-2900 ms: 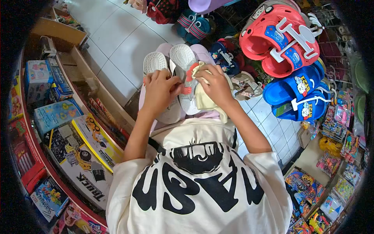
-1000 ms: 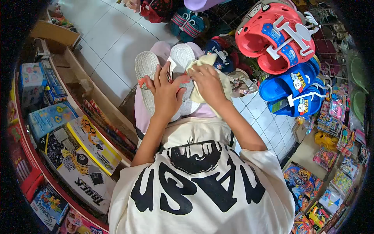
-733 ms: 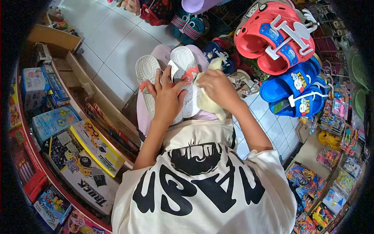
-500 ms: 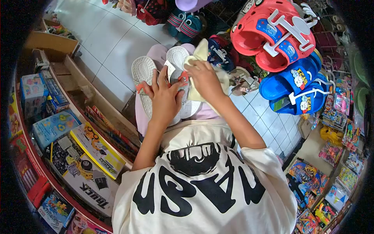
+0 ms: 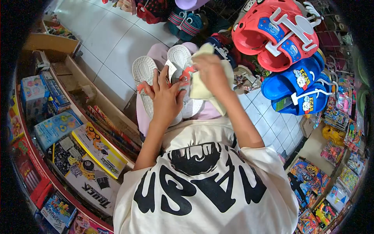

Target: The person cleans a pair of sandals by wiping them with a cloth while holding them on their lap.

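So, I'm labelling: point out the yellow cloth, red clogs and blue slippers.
Yellow cloth (image 5: pixel 200 87), head view: lower left part.
Red clogs (image 5: pixel 248 39), head view: upper clog's inside.
Blue slippers (image 5: pixel 302 78), head view: upper slipper's strap.

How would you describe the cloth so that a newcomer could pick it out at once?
Find the pale pink lap just beyond the printed shirt. Across it lies a pair of white sandals, and the cloth is beside them under the right hand. It is plain, crumpled and pale yellow, whereas the sandals have red straps.
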Tool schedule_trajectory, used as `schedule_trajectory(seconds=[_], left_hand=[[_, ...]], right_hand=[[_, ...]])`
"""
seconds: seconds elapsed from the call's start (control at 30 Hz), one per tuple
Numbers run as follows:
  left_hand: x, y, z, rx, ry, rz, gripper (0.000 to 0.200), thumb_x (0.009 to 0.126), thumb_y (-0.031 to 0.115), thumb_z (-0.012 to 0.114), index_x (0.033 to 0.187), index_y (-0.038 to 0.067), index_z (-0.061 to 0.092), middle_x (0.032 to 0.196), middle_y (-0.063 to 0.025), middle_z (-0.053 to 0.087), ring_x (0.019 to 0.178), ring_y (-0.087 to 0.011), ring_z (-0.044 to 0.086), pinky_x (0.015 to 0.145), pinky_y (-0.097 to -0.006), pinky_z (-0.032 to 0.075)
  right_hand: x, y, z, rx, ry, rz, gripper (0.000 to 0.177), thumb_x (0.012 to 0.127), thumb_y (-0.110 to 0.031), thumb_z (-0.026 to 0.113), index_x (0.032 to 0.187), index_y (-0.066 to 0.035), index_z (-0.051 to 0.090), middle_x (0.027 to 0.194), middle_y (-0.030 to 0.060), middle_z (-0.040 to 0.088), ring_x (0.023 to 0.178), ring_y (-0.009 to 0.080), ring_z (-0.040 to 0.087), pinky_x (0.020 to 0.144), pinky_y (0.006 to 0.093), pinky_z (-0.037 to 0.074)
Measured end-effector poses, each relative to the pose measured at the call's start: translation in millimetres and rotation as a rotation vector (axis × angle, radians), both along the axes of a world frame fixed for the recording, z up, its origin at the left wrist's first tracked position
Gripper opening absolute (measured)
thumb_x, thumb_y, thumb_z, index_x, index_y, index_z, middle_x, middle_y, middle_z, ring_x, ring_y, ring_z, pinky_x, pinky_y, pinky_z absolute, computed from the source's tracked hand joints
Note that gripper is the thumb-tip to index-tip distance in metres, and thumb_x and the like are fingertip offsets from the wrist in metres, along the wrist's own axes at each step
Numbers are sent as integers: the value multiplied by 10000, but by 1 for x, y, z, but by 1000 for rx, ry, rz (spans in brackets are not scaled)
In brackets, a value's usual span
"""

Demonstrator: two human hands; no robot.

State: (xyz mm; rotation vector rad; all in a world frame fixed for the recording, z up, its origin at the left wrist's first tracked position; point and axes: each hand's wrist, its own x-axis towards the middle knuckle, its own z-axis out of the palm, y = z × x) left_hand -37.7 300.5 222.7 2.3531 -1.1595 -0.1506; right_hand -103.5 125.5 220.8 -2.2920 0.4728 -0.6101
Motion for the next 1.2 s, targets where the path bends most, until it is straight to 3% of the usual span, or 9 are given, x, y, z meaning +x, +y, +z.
schedule_trajectory(seconds=[0.1, 0.33, 0.47, 0.77, 0.87, 0.97, 1.07, 1.1, 1.2], left_hand=[[2, -2, 1, 25, -19, -5, 248, 749, 173, 708, 996, 179, 691, 1465, -147, 315, 1384, -418, 201, 1042, -693, 26], [3, 2, 0, 17, -2, -36, 237, 761, 174, 678, 997, 178, 691, 1468, -156, 305, 1393, -422, 180, 1038, -704, 2], [2, 1, -4, 3, -11, -33, 255, 753, 180, 668, 1007, 186, 694, 1473, -160, 299, 1395, -419, 176, 1038, -704, -4], [7, 5, -3, 8, 45, -89, 319, 714, 156, 668, 1032, 174, 686, 1484, -165, 280, 1406, -416, 143, 1045, -691, -24], [6, 3, -3, 49, 31, -86, 332, 714, 152, 666, 1044, 181, 682, 1485, -165, 276, 1408, -416, 133, 1044, -693, -26], [9, 5, -2, 45, 46, -104, 372, 717, 142, 661, 1086, 191, 672, 1487, -167, 268, 1407, -422, 131, 1047, -692, -27], [13, 9, 5, 34, 65, -146, 410, 721, 131, 656, 1125, 198, 660, 1489, -167, 260, 1404, -428, 130, 1054, -686, -27], [13, 10, 4, 59, 54, -148, 417, 724, 129, 655, 1135, 201, 657, 1490, -165, 259, 1403, -429, 131, 1057, -683, -24], [14, 10, 2, 98, 20, -152, 428, 735, 124, 656, 1154, 212, 650, 1492, -160, 256, 1402, -430, 136, 1062, -678, -15]], right_hand=[[-9, 9, -23, -41, 111, -26, 168, 851, -76, 595, 1006, -26, 639, 1006, 143, 630, 1022, 349, 562, 891, 406, 445], [-34, -2, 7, -100, 212, 147, 174, 802, -41, 598, 961, -47, 667, 978, 116, 636, 1033, 328, 552, 906, 403, 443], [-1, -2, 3, -133, -50, 51, 210, 811, -48, 590, 1005, -43, 671, 1001, 107, 633, 1016, 309, 551, 884, 398, 448], [-29, 23, 5, -71, 180, 110, 169, 822, -18, 586, 975, -32, 656, 976, 117, 619, 960, 327, 545, 854, 387, 436], [-38, 22, 26, 26, 347, 160, 159, 829, -19, 574, 969, -17, 649, 994, 122, 626, 973, 330, 558, 866, 380, 442], [-32, -5, 17, 253, 139, 167, 190, 834, -22, 563, 1003, -13, 649, 1037, 136, 627, 989, 329, 574, 891, 372, 447], [-9, -4, 20, 202, -54, 23, 231, 841, -29, 551, 1050, -14, 648, 1077, 150, 624, 1000, 327, 586, 913, 371, 447], [-7, -5, -8, 3, -43, 61, 215, 844, -75, 544, 1019, -62, 668, 1047, 119, 631, 1034, 301, 559, 876, 383, 447], [-26, 26, 0, -178, 194, 42, 243, 813, -79, 564, 1034, -76, 663, 1059, 95, 602, 1046, 294, 540, 874, 399, 445]])
